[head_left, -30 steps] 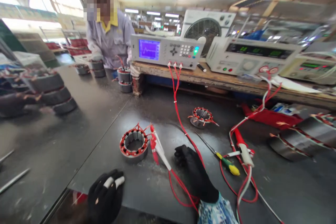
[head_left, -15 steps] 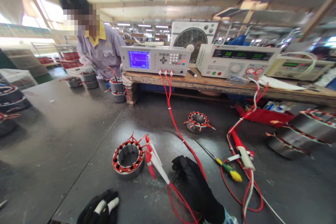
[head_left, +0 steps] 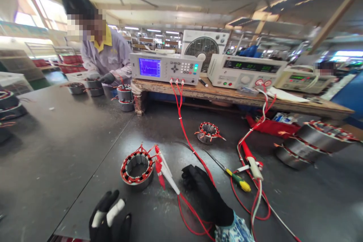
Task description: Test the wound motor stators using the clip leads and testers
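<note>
Two hands, left hand [head_left: 109, 219] at edge of table [head_left: 73, 181], fingers spread, right hand [head_left: 205, 193] flat over red leads [head_left: 186, 137], fingers slack

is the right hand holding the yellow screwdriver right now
No, the right hand rests on the table, and the screwdriver lies untouched to its right.

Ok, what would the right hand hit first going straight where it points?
The right hand would likely meet the test clips beside the stator first, though it might pass just behind them.
</note>
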`<act>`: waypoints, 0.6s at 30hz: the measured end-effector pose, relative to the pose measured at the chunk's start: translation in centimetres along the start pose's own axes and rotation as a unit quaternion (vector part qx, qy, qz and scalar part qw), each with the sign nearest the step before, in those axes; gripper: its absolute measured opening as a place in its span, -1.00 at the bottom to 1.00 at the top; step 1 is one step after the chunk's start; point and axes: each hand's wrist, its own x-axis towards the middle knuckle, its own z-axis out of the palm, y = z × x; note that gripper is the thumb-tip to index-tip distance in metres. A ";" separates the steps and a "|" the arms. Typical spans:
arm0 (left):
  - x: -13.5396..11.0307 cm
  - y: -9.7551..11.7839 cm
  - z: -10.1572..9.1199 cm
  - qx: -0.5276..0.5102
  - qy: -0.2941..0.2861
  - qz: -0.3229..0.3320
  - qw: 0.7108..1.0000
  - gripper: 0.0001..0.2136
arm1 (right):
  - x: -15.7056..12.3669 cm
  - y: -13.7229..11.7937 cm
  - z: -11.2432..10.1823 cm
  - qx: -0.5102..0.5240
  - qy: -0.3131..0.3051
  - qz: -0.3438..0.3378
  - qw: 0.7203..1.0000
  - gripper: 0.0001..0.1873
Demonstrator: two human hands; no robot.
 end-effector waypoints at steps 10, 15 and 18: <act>5.0 3.7 1.6 -0.044 0.001 -0.001 0.999 -0.55 | 0.3 -4.9 0.0 -0.184 -0.090 -0.052 0.977 -0.27; 6.0 5.4 2.2 -0.074 0.008 0.019 0.997 -0.54 | 1.3 -3.9 1.2 -0.167 -0.105 -0.057 0.979 -0.29; 6.3 6.0 2.1 -0.077 0.023 0.010 0.997 -0.56 | 2.2 -3.2 2.0 -0.162 -0.096 -0.073 0.979 -0.26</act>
